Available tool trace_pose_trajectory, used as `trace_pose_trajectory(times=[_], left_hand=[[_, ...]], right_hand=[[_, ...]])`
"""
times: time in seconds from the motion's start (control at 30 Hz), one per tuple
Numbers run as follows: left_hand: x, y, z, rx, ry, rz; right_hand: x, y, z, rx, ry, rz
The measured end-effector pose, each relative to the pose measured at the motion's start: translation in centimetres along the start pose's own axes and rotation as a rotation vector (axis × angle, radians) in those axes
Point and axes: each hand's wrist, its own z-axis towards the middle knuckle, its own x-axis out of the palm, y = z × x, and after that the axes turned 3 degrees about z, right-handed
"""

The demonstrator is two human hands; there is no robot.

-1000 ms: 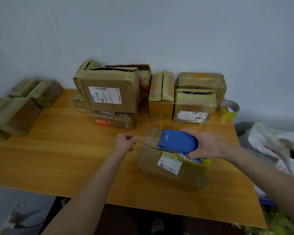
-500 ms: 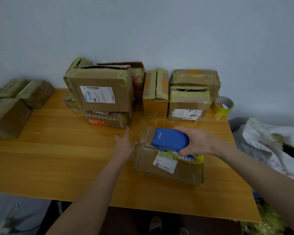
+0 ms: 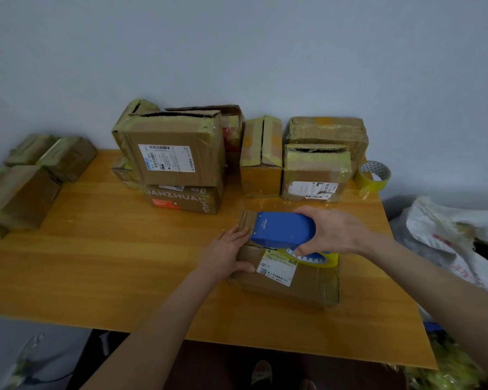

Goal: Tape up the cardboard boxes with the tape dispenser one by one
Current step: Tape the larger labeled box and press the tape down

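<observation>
- Right hand [image 3: 331, 232]: grips the blue tape dispenser [image 3: 282, 229] atop the near cardboard box [image 3: 286, 273] on the table [image 3: 102, 266].
- Left hand [image 3: 228, 253]: fingers extended, pressing the box's left side.
- Far: stacked boxes [image 3: 175, 156]; tape roll [image 3: 373, 175] far right.

The scene is lit dimly and evenly, and a cool grey cast is given to the wall [image 3: 237, 52]. Soft shadows are thrown beside the rear boxes [image 3: 178, 161]; faint glare is seen on the glossy table [image 3: 96, 263]. Straight edges are bowed by wide-angle distortion, and the lower corners are smeared.
</observation>
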Motion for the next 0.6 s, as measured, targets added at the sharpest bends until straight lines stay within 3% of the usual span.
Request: trace_pose_trajectory(times=[0.27, 0.37, 0.6], left_hand=[[0.8, -1.8, -1.2, 0.055, -0.089, 0.050], [1.9, -1.9, -1.4, 0.025, -0.062, -0.003], [2.4, -2.0, -1.2, -0.032, 0.018, 0.124]], right_hand=[[0.7, -0.7, -0.6, 0.006, -0.023, 0.087], [1.0, -0.2, -0.6, -0.014, -0.030, 0.038], [0.6, 0.3, -0.3, -0.009, 0.011, -0.056]])
